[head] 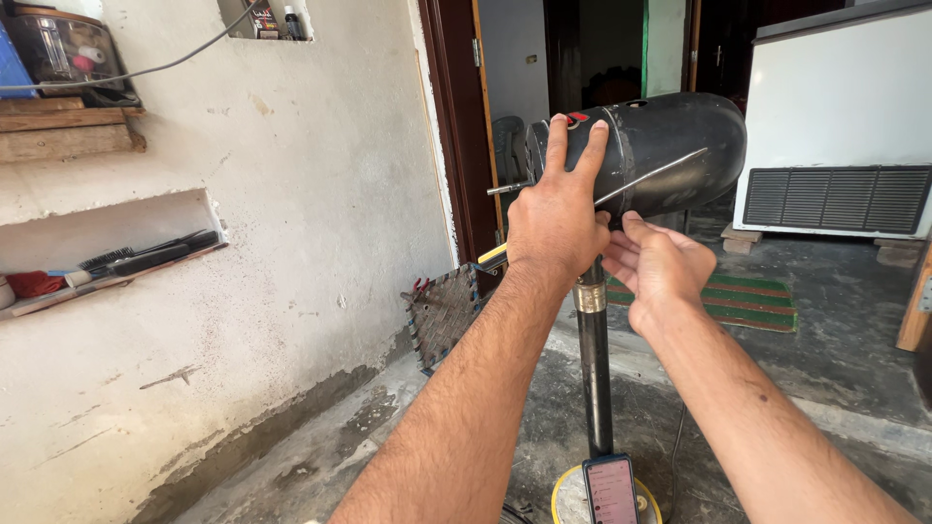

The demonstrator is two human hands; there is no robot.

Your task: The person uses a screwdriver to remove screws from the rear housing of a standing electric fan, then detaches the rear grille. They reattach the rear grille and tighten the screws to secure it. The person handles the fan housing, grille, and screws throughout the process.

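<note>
While the left hand (555, 221) lies flat against the black motor housing (670, 150) of a pedestal fan, its fingers spread and reaching up over the curved shell, the right hand (658, 264) is tucked just under the housing with the fingers curled in; whether it pinches anything small cannot be told. A yellow-handled tool (492, 255) pokes out from beneath the left hand, so that hand seems to press it against the palm side. The housing sits tilted atop a dark pole (594, 374) with a brass-coloured collar (588, 295), right in the middle of the head view, and a thin metal rod (652, 175) slants across its side. At the pole's foot, a phone (611, 490) with a lit screen rests on the round yellow-rimmed base (567, 497).

As for containers, the wall on the left has a recessed niche shelf (116, 247) holding a black brush (146, 256) and a red object (34, 283) alongside other slim items. Above it, a wooden shelf (68, 126) carries a clear plastic container (58, 49) with something dark and red inside; its contents are too dim to name. A small upper niche (267, 19) holds a little bottle (291, 21). A woven square (442, 312) leans on the wall near the door frame, and a white cabinet with a vent grille (835, 199) stands to the right on the concrete floor (388, 437).
</note>
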